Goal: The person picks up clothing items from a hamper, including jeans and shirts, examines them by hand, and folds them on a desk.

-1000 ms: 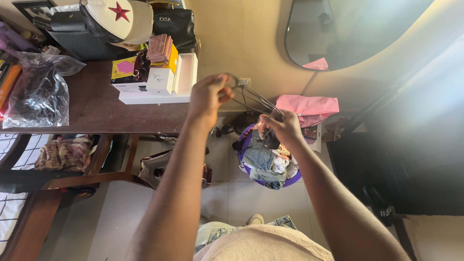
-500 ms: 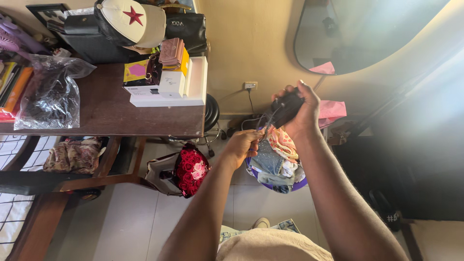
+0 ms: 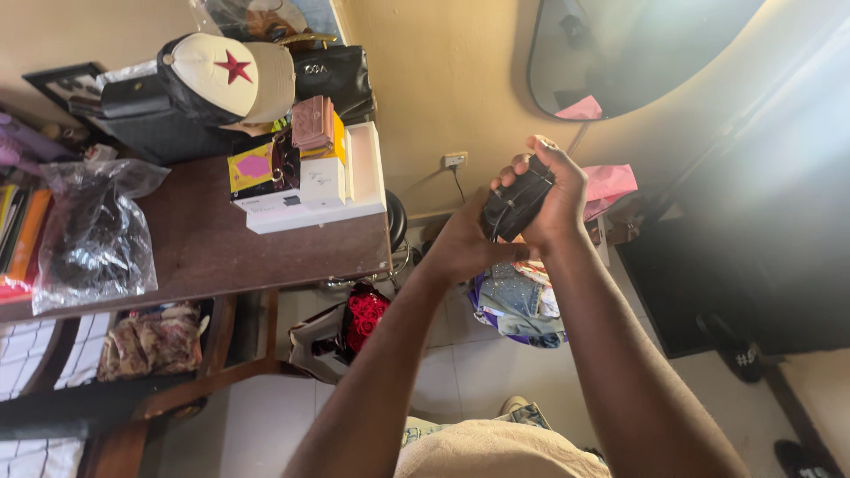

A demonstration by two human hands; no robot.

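Note:
My right hand (image 3: 560, 196) is closed around a small black block (image 3: 516, 202) that has a dark cord wound around it, held up in front of the beige wall. My left hand (image 3: 459, 250) sits just below and to the left of it, fingertips against the block's lower end and the cord. Both forearms reach up from the bottom of the view. How far the cord runs beyond the hands is hidden.
A dark wooden table (image 3: 208, 248) at left carries a clear plastic bag (image 3: 93, 235), stacked boxes (image 3: 305, 177), a cap with a red star (image 3: 226, 80) and black bags. Below are a bag of red flowers (image 3: 361, 317), a clothes-filled basket (image 3: 518, 305), a wall socket (image 3: 455, 160) and a mirror (image 3: 637, 49).
A second ago my hands held the cord stretched out between them. They have since come together, and the cord is now wrapped on the black block in my right hand.

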